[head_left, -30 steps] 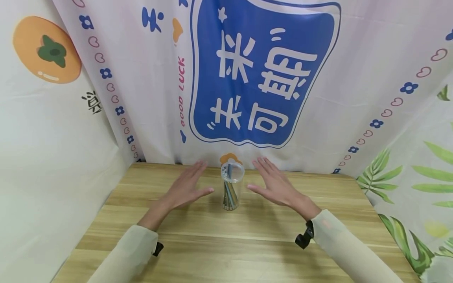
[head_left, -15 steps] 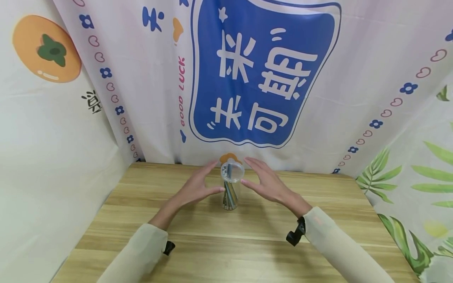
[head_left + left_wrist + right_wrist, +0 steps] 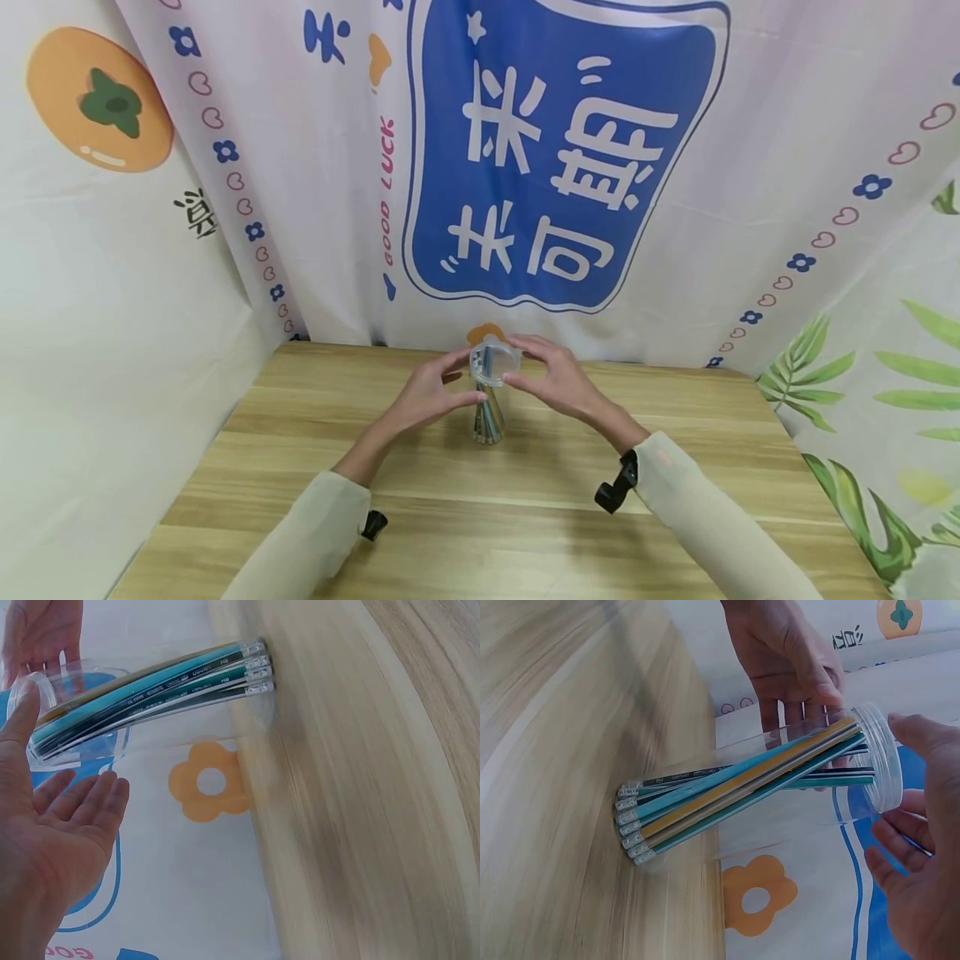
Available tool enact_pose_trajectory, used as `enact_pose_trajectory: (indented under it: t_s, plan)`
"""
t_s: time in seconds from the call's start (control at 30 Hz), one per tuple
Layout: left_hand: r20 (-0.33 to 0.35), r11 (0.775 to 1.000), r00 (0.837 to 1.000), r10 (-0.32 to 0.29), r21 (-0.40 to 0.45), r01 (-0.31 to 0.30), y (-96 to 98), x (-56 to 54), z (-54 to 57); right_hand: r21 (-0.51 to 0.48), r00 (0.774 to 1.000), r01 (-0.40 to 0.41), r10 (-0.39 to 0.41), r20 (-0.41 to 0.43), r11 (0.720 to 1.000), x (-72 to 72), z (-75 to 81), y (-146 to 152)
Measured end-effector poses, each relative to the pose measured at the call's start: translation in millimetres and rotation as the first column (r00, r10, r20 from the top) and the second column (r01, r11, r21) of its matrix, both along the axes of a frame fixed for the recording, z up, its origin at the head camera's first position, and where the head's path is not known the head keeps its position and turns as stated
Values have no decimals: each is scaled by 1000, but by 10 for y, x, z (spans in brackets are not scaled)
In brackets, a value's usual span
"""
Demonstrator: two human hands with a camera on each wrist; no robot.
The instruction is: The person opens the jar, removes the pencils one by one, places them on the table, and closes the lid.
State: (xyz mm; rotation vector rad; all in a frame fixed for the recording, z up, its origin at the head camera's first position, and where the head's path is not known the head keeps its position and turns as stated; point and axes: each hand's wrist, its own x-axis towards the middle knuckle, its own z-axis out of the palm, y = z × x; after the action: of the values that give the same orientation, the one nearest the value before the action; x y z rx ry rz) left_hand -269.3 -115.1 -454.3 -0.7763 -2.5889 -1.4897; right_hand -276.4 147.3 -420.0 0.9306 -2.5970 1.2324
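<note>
A clear plastic jar (image 3: 488, 417) with a round clear lid (image 3: 879, 757) stands upright at the table's back edge. Inside, several pencils (image 3: 727, 791) in teal, black, green and gold lean together, eraser ends at the bottom. My left hand (image 3: 427, 392) curves about the jar's left side, thumb in front and fingers behind; a gap shows beneath its fingers (image 3: 82, 806) in the left wrist view. On the other side, my right hand (image 3: 558, 382) has its thumb and fingers spread around the lid's edge. Whether its fingertips touch the lid, I cannot tell.
The wood-grain table (image 3: 480, 533) runs toward me from the jar. A printed cloth (image 3: 337, 208) with a blue panel hangs right behind the back edge. White cloth with an orange fruit print (image 3: 101, 100) covers the left side; leaf prints (image 3: 810, 367) are on the right.
Both hands have moved inward from either side of the jar and now sit close around its upper part. Their fingers have bent from straighter, spread poses. The jar stays in place.
</note>
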Motion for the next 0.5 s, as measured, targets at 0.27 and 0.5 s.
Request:
enact_pose_trajectory:
  t_s: [0.27,0.5]
  plan:
    - [-2,1000,1000,12,24,-12,33,-28,-8,-28,998,-43,43,-35,999,-31,4,-18]
    - [0,998,1000,3,60,-3,50,-44,-16,-37,997,-46,43,-62,998,-58,11,-23]
